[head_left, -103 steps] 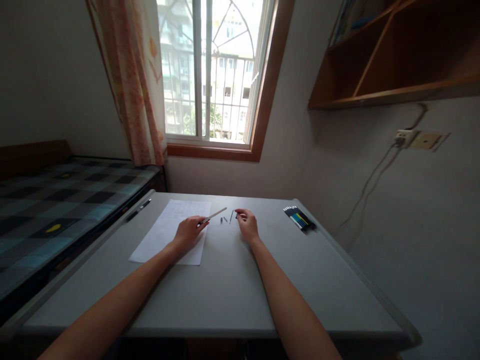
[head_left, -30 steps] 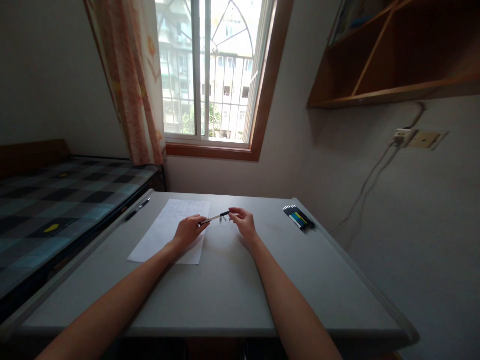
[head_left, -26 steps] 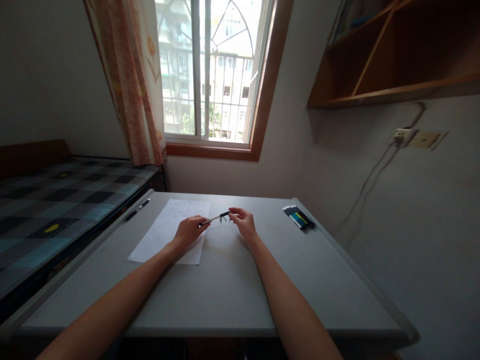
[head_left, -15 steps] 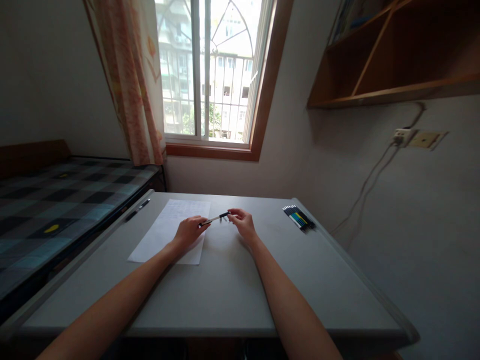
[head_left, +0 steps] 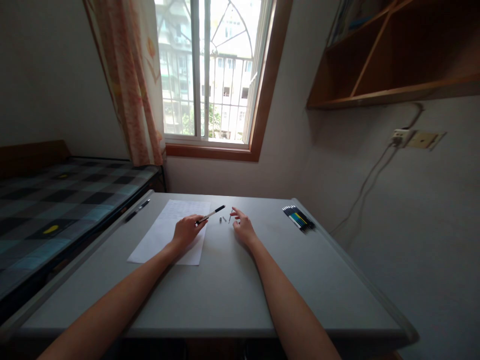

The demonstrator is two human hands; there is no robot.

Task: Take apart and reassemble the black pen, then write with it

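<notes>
My left hand (head_left: 186, 230) is closed around a pen (head_left: 213, 213) with a pale barrel and dark ends, tilted up to the right. Beneath that hand lies a sheet of white paper (head_left: 165, 240) with faint lines of writing near its top. My right hand (head_left: 243, 228) hovers to the right of the pen, apart from it, fingers spread. Between the hands, small dark pen parts (head_left: 221, 220) rest on the table. A thin dark piece (head_left: 230, 218) is close by the right fingertips; I cannot tell if they touch it.
On the grey table (head_left: 300, 280), a row of several pens or refills (head_left: 299, 218) lies at the right. Another dark pen (head_left: 137, 210) lies by the left edge. A bed (head_left: 75, 200) stands left, a window (head_left: 210, 75) is ahead, and a wooden shelf (head_left: 390, 90) hangs upper right.
My right hand has let go of the pen's far end, drawn slightly right and opened its fingers. The pen, still in my left hand, now points higher.
</notes>
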